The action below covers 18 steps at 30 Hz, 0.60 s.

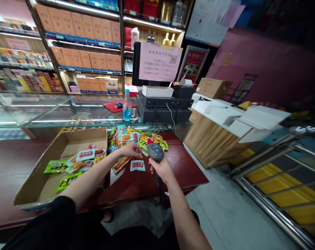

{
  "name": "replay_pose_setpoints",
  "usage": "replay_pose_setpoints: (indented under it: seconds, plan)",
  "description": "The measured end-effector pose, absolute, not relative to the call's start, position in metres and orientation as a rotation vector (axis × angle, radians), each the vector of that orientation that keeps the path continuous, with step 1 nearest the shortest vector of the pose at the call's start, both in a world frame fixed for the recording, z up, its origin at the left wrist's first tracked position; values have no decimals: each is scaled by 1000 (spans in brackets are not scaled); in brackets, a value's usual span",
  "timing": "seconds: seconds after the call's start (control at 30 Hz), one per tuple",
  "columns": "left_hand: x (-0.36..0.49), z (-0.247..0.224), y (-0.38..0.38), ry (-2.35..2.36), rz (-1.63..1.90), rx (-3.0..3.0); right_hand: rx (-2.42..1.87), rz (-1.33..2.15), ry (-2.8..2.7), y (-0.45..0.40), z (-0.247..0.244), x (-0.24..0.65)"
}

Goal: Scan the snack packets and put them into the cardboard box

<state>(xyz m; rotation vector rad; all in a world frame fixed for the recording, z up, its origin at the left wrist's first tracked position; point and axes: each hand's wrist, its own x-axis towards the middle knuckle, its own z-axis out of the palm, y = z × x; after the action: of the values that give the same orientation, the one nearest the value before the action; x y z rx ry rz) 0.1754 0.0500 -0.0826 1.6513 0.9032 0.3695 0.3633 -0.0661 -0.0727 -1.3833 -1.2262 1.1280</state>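
My right hand point(161, 169) is wrapped round the handle of a dark grey barcode scanner point(155, 151), which has a small blue light on top. Just left of the scanner head, my left hand point(133, 151) is closed with its fingers curled, beside the pile of snack packets point(131, 136); what is in those fingers, if anything, I cannot make out. A clear packet of small reddish sausages point(137, 165) lies on the table below both hands. Partly under my left wrist is a long brown sausage packet point(121, 164).
An open cardboard box point(30, 180) at left holds several snack packets, under my left forearm. Behind the dark red table point(188, 166) stand a glass counter point(50, 107), a bottle with blue liquid point(127, 109), a cash drawer point(162, 113) and a monitor. A metal railing point(266, 198) is at right.
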Motion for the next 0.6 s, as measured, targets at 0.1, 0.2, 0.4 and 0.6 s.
replay_pose_setpoints:
  seconds: [0.1, 0.2, 0.4, 0.6]
  plan:
    - [173, -97, 39, 822, 175, 1846, -1395, 1124, -1219, -68, -73, 366]
    - [172, -102, 31, 809, 144, 2161, -1407, 1122, -1209, -68, -75, 366]
    - [182, -107, 24, 938, 143, 2551, -1424, 1140, -1194, -66, -81, 363]
    - [181, -106, 30, 1104, 357, 2450, -1433, 1159, -1171, -66, -81, 359]
